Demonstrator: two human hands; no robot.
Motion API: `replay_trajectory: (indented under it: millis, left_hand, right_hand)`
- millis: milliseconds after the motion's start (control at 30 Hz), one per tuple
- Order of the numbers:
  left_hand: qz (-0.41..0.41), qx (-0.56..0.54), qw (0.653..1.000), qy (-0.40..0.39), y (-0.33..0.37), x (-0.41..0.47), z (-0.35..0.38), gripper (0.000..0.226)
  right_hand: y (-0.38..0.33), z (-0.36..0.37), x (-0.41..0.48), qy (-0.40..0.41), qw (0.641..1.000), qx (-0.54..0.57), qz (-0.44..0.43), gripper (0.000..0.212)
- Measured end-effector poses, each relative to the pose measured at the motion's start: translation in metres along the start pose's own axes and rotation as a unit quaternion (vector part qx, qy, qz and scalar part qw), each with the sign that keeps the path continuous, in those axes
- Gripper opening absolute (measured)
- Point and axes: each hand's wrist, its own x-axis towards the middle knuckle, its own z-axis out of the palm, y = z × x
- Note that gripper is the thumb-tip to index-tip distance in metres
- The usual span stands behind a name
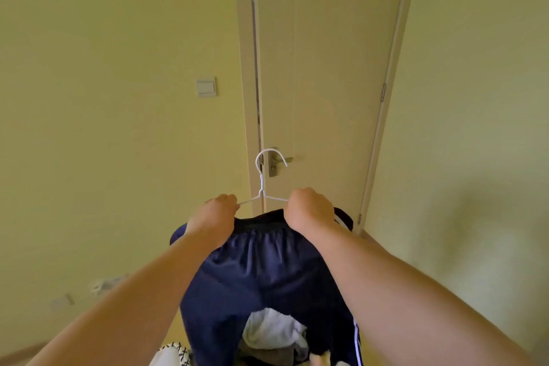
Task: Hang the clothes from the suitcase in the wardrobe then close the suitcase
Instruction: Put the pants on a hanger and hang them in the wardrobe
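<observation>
Head view looks down along our two forearms. Our left hand (218, 211) is curled tight on the left shoulder of a white wire hanger (261, 184). Our right hand (309, 208) is closed the same way on the right shoulder. Each fist also bunches the waistband of the navy track bottoms (261, 270) against the wire. The bottoms hang from our fists in mid-air, legs dropping toward a heap of clothes with a white garment (273, 330) on top. We cannot make out the suitcase itself, and the wardrobe is out of view.

As we judge it, the fabric looks slick and the waistband seems only gathered over the wire. If either fist loosens, it could slide off one end and fall back onto the heap. The open hook points forward and sits just in front of the door handle (280, 159) in this view. We cannot tell how far apart they really are, but a swing forward might snag there. The trailing legs could drag at the clothes below as we turn.

A closed door (326, 68) stands straight ahead. A wall (118, 128) with a light switch (206, 87) lies to its left, and more wall to the right. We judge that any carry has to turn aside rather than go forward.
</observation>
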Motion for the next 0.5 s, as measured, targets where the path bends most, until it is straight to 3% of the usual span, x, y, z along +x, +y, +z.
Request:
replay_trajectory:
  millis: [133, 200, 300, 433, 500]
  left_hand:
    - [-0.009, -0.02, 1.0, -0.012, 0.002, 0.005, -0.005, 0.021]
    - [-0.005, -0.015, 1.0, -0.025, 0.004, 0.007, -0.01, 0.011]
    - [0.057, 0.017, 0.993, -0.098, 0.01, 0.009, -0.024, 0.038]
    - [0.098, -0.102, 0.97, -0.197, 0.011, 0.025, -0.045, 0.04]
    - [0.099, -0.18, 0.948, -0.242, 0.014, 0.02, -0.061, 0.024]
  right_hand:
    - [-0.003, -0.004, 0.001, -0.012, 1.0, -0.015, 0.016, 0.02]
    - [-0.005, -0.005, 0.0, -0.024, 0.999, 0.002, 0.021, 0.026]
    - [-0.01, -0.007, -0.004, -0.068, 0.998, 0.0, 0.001, 0.028]
    - [-0.009, -0.015, -0.009, -0.075, 0.997, 0.006, -0.028, 0.016]
    - [-0.005, -0.023, -0.016, -0.071, 0.997, 0.008, -0.034, 0.019]
